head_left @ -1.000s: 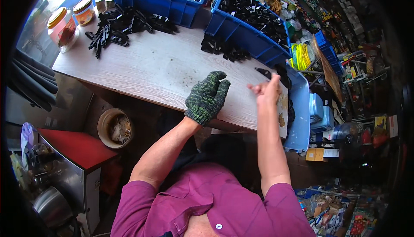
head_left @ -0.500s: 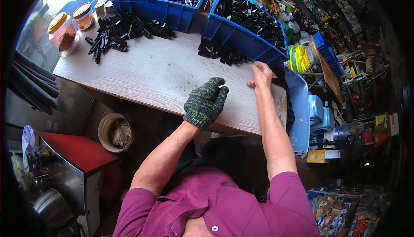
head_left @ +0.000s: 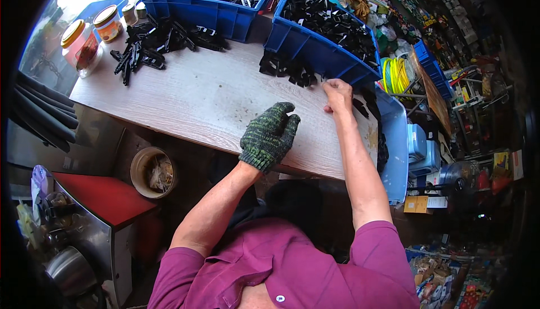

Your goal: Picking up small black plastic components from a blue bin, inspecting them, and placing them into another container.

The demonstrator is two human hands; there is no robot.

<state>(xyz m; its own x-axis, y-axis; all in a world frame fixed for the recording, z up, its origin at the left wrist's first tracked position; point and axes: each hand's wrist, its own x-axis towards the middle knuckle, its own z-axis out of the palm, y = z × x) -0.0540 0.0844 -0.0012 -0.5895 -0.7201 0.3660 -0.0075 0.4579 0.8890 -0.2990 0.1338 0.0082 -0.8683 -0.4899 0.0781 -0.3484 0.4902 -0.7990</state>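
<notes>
My left hand (head_left: 269,134), in a dark green knitted glove, is over the near side of the pale wooden table (head_left: 185,101). Its fingers curl in toward the thumb, and whatever lies inside them is hidden. At the table's right side my bare right hand (head_left: 340,95) is closed in a pinch. Its fingertips are beside a small heap of black plastic parts (head_left: 288,69) in front of the right blue bin (head_left: 320,48). What the fingertips hold is too small to make out.
Another blue bin (head_left: 194,16) of black parts stands at the back, with a loose pile of long black parts (head_left: 149,44) before it. Lidded jars (head_left: 81,47) stand far left. A light blue tub (head_left: 394,151) adjoins the table's right end. A bucket (head_left: 135,168) sits on the floor.
My right hand has shifted slightly left, its fingers now pinched closer to the black parts. The left hand has hardly moved. The view has tilted a little.
</notes>
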